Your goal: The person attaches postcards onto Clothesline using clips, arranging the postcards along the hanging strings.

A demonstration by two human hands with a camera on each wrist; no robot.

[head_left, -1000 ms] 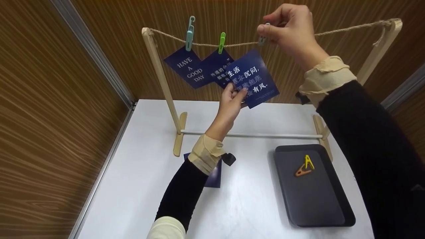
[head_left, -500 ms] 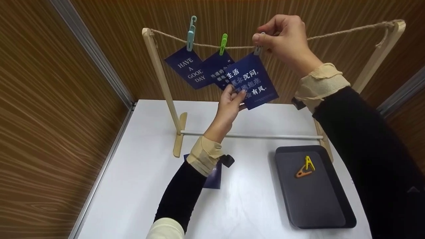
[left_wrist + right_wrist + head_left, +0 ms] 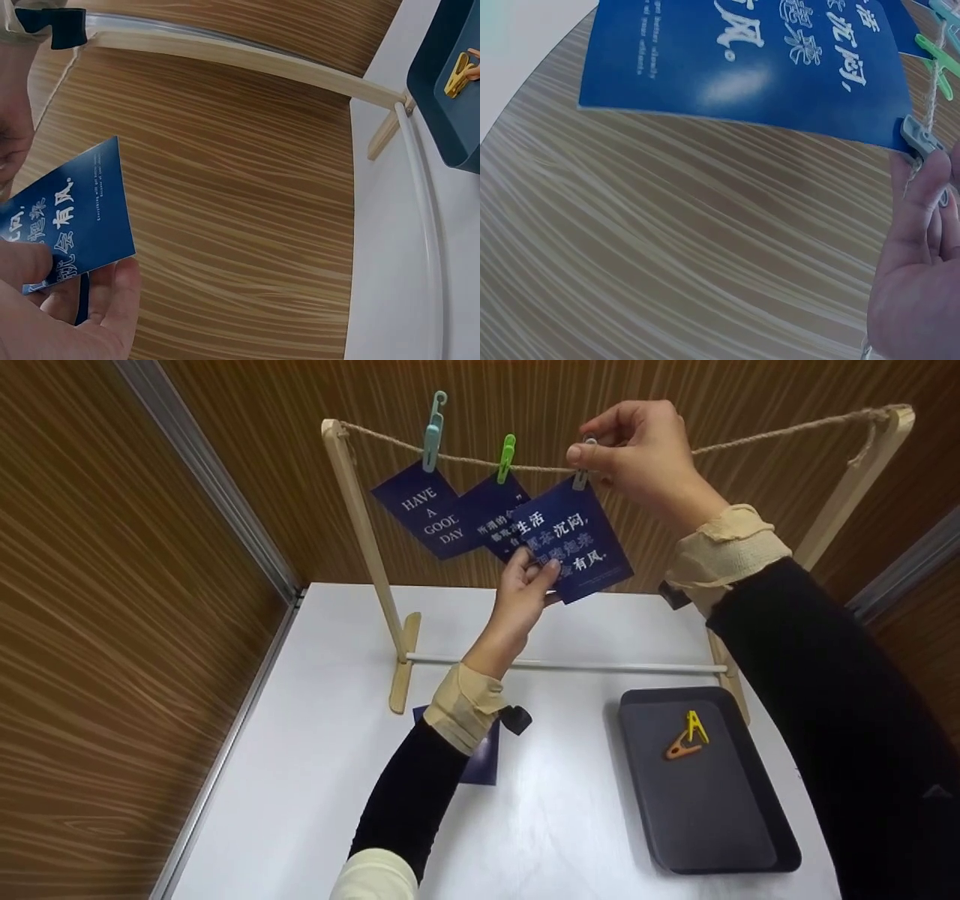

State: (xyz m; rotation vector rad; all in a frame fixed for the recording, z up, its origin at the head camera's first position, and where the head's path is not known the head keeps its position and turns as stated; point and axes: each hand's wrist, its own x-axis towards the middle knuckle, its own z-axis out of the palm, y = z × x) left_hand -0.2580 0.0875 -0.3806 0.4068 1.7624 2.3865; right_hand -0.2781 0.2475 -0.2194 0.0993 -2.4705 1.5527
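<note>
Dark-blue paper card (image 3: 600, 529), pinched by your left hand (image 3: 525, 589), looks pegged to the beige twine (image 3: 544, 469), your right hand (image 3: 651, 454) pinching the grey plastic peg (image 3: 917, 135); two cards (image 3: 420, 506) hang, a fourth card (image 3: 482, 761) remains on the white bench (image 3: 559, 825).

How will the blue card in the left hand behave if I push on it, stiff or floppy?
The blue card is probably springy rather than floppy: the right wrist view shows only a gentle bow. Its thin edge suggests it's light and could crease under a hard push. The glossy highlight hints at a smooth face that might slide in the left hand.
</note>
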